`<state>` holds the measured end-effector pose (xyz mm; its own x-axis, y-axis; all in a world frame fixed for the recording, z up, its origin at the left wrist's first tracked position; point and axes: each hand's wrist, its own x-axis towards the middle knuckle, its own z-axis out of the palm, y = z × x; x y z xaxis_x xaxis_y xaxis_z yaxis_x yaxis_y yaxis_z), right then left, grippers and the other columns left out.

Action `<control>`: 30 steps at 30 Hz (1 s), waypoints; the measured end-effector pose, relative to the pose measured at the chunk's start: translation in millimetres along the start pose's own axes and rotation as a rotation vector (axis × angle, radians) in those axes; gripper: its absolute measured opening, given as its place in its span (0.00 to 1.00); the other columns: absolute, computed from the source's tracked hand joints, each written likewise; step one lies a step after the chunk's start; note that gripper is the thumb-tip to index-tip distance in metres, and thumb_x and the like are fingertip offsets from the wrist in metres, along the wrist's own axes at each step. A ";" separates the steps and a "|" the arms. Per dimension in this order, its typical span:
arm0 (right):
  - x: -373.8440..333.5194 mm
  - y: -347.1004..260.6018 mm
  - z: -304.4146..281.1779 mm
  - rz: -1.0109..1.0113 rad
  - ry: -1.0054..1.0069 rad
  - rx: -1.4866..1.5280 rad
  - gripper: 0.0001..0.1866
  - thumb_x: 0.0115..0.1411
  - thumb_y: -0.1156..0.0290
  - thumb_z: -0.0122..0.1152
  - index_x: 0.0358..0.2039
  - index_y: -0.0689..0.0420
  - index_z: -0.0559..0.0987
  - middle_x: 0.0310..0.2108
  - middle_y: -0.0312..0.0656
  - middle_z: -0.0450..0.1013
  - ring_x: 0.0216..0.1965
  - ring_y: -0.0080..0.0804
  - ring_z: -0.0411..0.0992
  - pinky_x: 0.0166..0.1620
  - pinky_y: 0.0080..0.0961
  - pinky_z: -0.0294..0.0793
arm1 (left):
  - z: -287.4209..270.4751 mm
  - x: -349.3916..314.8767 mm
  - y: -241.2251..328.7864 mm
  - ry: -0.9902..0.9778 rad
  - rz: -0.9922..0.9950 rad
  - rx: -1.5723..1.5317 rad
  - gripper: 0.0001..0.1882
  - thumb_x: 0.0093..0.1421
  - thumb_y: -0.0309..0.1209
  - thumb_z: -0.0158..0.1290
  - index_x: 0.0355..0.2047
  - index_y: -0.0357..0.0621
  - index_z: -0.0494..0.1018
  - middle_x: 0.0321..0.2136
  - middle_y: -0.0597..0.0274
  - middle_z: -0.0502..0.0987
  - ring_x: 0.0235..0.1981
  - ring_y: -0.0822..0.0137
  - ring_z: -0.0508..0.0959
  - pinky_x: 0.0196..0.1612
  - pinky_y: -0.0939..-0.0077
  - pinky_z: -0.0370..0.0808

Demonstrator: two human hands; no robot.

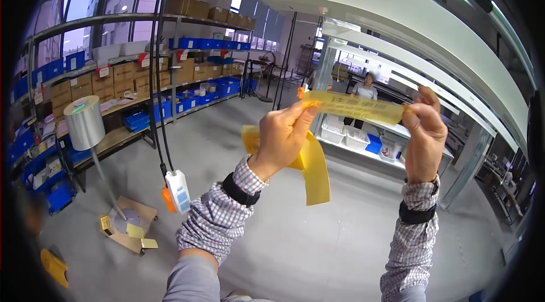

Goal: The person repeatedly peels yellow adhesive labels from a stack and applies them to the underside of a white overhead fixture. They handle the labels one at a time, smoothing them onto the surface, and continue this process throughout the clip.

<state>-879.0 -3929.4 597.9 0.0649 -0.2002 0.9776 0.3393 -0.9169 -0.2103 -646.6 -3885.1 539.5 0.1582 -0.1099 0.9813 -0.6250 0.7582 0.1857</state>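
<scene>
A translucent yellow strip (355, 106) with dark print is stretched nearly level between my two raised hands. Its left end is pinched between the thumb and forefinger of my left hand (282, 137). At the other end, the thumb and fingers of my right hand (424, 134) close on the strip's edge. More yellow strip material (316, 174) shows behind and below my left hand, with one wide tail hanging down. My left hand covers part of it, so I cannot tell whether it joins the stretched strip.
A white power socket (179, 191) hangs on black cables at the left. Beyond it, a metal cylinder on a pole rises from a wooden base (142, 221). Shelves hold cardboard boxes (125, 75) and blue bins. A white overhead beam (392, 12) spans the upper right; a person (364, 89) stands beyond a bench.
</scene>
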 end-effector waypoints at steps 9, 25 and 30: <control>94.7 50.2 38.9 -0.543 0.064 -0.422 0.11 0.47 0.87 0.62 0.32 0.63 0.79 0.30 0.41 0.74 0.31 0.22 0.70 0.34 0.16 0.70 | 5.8 109.0 -69.4 0.051 0.104 0.013 0.17 0.61 0.38 0.48 0.30 0.34 0.76 0.12 0.54 0.71 0.12 0.65 0.73 0.15 0.74 0.64; 128.3 111.7 55.5 -0.710 0.323 -0.485 0.08 0.54 0.81 0.59 0.36 0.60 0.77 0.38 0.36 0.73 0.41 0.21 0.71 0.45 0.18 0.70 | 31.4 177.4 -116.4 0.194 0.305 -0.097 0.09 0.56 0.33 0.54 0.33 0.41 0.78 0.18 0.57 0.77 0.15 0.67 0.76 0.18 0.78 0.68; 135.0 118.3 58.2 -0.728 0.373 -0.453 0.07 0.54 0.81 0.59 0.34 0.61 0.76 0.34 0.36 0.72 0.36 0.20 0.70 0.42 0.18 0.70 | 40.0 183.7 -122.1 0.171 0.280 -0.186 0.08 0.57 0.32 0.54 0.32 0.40 0.77 0.17 0.58 0.76 0.13 0.71 0.73 0.17 0.78 0.66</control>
<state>-775.6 -4044.8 705.6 -0.3522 0.4509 0.8202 -0.2258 -0.8914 0.3931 -571.8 -4023.6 699.1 0.1361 0.2156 0.9669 -0.5151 0.8491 -0.1168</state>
